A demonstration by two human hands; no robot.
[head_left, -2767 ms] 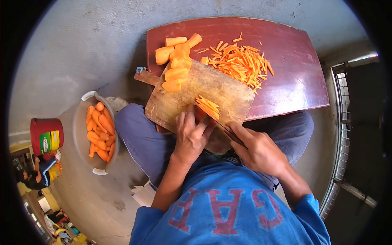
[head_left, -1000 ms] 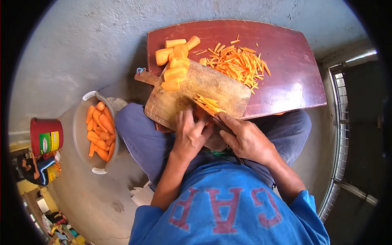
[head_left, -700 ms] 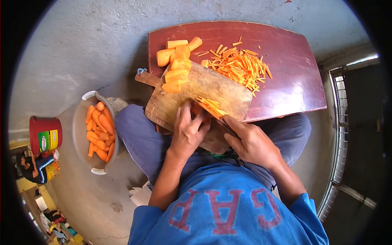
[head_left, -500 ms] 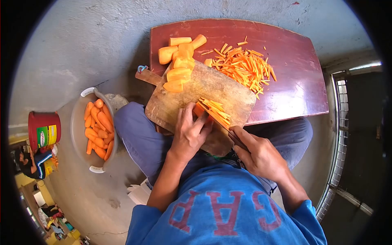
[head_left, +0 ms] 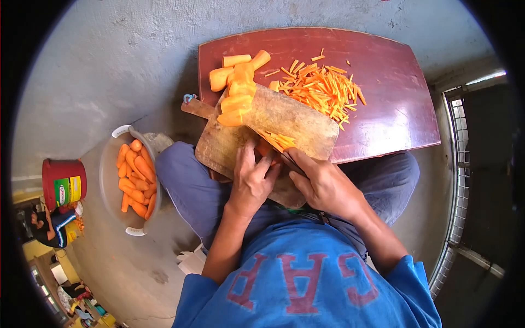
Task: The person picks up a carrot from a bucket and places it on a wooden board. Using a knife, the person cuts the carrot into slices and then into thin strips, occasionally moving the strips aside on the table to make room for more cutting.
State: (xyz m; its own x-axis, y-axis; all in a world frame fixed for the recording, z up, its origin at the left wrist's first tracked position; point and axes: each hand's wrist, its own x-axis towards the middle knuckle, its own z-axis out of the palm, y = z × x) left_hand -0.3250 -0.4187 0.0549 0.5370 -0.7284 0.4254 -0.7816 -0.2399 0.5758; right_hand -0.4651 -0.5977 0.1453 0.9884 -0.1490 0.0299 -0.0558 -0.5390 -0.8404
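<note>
A wooden cutting board (head_left: 298, 112) rests tilted across my lap and the table edge. My left hand (head_left: 252, 177) is closed over a carrot piece (head_left: 263, 147) on the board, fingertips curled and largely hiding it. My right hand (head_left: 331, 188) grips a knife (head_left: 292, 163), its blade running past the carrot beside my left fingers; the handle is hidden in my palm. Cut carrot sticks (head_left: 280, 140) lie against the blade's far side. Peeled carrot chunks (head_left: 236, 87) line the board's far left and the table, with a heap of carrot sticks (head_left: 325, 87) to their right.
The red table (head_left: 391, 109) stands against a blue wall (head_left: 153, 49). On the floor at left are a grey tub (head_left: 111, 180) of whole carrots (head_left: 134, 169) and a red bucket (head_left: 50, 183). Another person (head_left: 49, 227) sits at far left. A metal-framed door (head_left: 486, 164) is at right.
My right hand has moved left and slightly away from me, sliding the knife forward beside my left fingers. My left hand stays on the carrot piece. The whole view has shifted slightly.
</note>
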